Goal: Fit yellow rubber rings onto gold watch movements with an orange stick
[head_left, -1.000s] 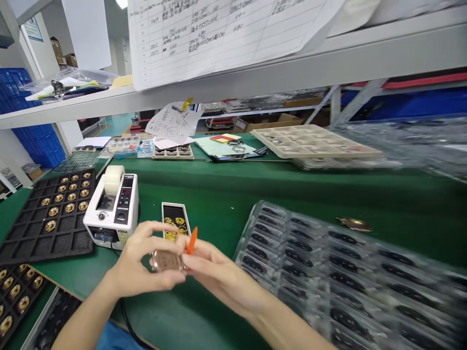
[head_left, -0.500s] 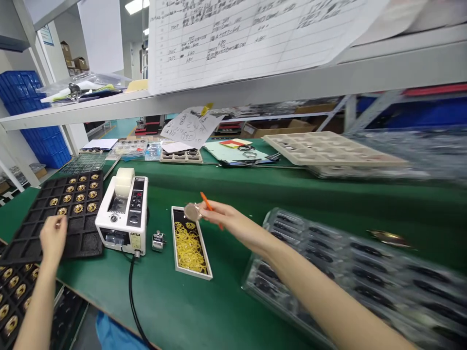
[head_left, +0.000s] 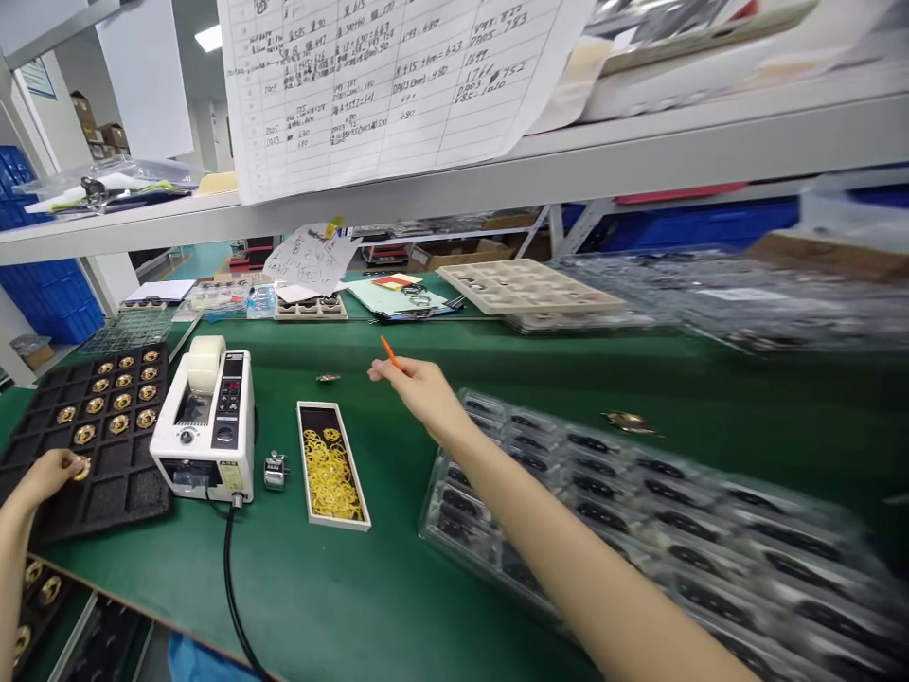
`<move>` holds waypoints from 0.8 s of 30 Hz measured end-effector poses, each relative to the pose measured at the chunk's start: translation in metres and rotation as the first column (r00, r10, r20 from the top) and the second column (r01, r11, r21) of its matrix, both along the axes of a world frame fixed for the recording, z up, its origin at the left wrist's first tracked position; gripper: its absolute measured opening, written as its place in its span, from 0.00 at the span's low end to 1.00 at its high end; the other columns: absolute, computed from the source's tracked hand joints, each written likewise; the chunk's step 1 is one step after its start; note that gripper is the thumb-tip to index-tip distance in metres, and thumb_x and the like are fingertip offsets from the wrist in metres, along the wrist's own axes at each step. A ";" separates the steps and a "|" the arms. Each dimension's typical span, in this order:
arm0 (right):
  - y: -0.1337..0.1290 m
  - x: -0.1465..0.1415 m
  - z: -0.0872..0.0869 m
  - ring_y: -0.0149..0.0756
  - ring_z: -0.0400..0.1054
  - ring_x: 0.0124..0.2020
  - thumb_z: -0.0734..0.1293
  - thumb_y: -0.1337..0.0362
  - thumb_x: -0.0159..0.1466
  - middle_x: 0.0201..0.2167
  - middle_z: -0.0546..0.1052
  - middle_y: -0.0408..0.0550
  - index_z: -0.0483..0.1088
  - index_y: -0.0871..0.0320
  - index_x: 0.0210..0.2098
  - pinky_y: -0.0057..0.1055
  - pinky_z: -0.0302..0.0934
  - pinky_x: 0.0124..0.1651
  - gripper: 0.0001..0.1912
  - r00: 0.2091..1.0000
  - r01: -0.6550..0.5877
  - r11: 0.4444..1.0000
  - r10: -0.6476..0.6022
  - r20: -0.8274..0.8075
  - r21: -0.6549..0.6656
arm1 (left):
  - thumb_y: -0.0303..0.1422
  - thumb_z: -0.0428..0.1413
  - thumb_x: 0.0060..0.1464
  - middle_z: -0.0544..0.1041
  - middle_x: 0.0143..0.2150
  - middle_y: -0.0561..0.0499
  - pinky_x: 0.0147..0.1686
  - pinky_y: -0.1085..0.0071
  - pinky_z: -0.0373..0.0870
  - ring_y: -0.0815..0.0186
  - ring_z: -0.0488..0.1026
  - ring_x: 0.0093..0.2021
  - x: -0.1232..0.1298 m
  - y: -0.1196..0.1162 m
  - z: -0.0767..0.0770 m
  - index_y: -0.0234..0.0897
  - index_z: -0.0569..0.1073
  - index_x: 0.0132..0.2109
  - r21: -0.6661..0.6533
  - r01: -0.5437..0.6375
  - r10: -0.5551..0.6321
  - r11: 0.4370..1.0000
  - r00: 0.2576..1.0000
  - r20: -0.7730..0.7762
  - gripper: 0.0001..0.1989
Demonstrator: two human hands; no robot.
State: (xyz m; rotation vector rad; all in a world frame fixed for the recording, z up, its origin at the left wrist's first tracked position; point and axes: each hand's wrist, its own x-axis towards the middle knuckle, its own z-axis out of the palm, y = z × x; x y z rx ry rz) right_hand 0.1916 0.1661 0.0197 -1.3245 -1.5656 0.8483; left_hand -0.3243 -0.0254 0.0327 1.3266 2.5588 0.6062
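My left hand [head_left: 48,476] is at the black compartment tray [head_left: 114,459], its fingertips pinching a round gold watch-case-like part [head_left: 82,468] in one compartment. Several more gold parts [head_left: 119,424] sit in the tray's upper compartments. Over the middle of the green table, my right hand [head_left: 420,390] is closed round a thin orange stick, like a pen or tool [head_left: 389,350], which points up and left. A small shiny metallic piece [head_left: 328,378] lies on the table left of that hand. Below it stands a narrow white box [head_left: 304,464] of thin yellow rings [head_left: 332,483].
A white tape dispenser [head_left: 205,426] with a black cable stands between the tray and a metal tally counter [head_left: 276,470]. Clear plastic trays of dark parts [head_left: 597,483] lie under my right forearm. Behind them is a gold piece [head_left: 631,422]. A shelf [head_left: 398,204] crosses above.
My right hand has let go of a round, shiny disc; a metallic piece now lies on the table nearby. My left hand has shifted, with a gold part now visible at its fingertips. The view has swung right.
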 end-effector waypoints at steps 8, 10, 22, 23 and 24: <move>-0.057 0.014 0.015 0.38 0.64 0.30 0.63 0.35 0.54 0.27 0.71 0.49 0.67 0.55 0.21 0.35 0.62 0.34 0.29 0.927 -0.080 0.996 0.088 -0.363 0.038 | 0.45 0.47 0.57 0.78 0.46 0.46 0.38 0.64 0.76 0.58 0.79 0.41 0.125 -0.008 0.027 0.38 0.68 0.48 0.509 -0.020 -0.054 0.861 0.990 0.131 0.18; -0.072 0.008 0.021 0.35 0.60 0.24 0.63 0.35 0.57 0.23 0.66 0.45 0.71 0.55 0.25 0.33 0.61 0.29 0.28 0.903 -0.120 0.992 0.129 -0.411 0.047 | 0.44 0.57 0.53 0.80 0.42 0.45 0.36 0.65 0.77 0.56 0.79 0.42 0.187 -0.007 0.025 0.36 0.69 0.49 0.657 0.013 -0.357 0.753 0.848 0.392 0.21; -0.134 -0.023 0.019 0.38 0.73 0.29 0.66 0.51 0.63 0.27 0.77 0.48 0.74 0.57 0.30 0.33 0.69 0.34 0.16 0.908 -0.278 0.928 0.339 -0.248 0.248 | 0.31 0.57 0.52 0.79 0.49 0.44 0.50 0.62 0.73 0.55 0.75 0.53 0.326 0.040 -0.001 0.37 0.69 0.53 0.647 -0.045 -0.635 0.762 0.146 0.758 0.20; -0.133 -0.026 0.015 0.38 0.73 0.29 0.66 0.53 0.64 0.27 0.77 0.48 0.74 0.57 0.31 0.32 0.69 0.34 0.14 0.907 -0.276 0.925 0.341 -0.248 0.263 | 0.31 0.57 0.53 0.79 0.49 0.44 0.50 0.61 0.73 0.54 0.75 0.53 0.326 0.039 -0.002 0.37 0.69 0.53 0.649 -0.048 -0.637 0.759 0.150 0.756 0.20; -0.131 -0.028 0.012 0.38 0.74 0.30 0.65 0.55 0.64 0.27 0.78 0.47 0.74 0.57 0.31 0.31 0.70 0.34 0.13 0.903 -0.281 0.919 0.351 -0.249 0.279 | 0.31 0.57 0.53 0.79 0.49 0.44 0.50 0.61 0.73 0.54 0.75 0.53 0.326 0.038 -0.002 0.37 0.69 0.53 0.650 -0.054 -0.637 0.758 0.151 0.756 0.20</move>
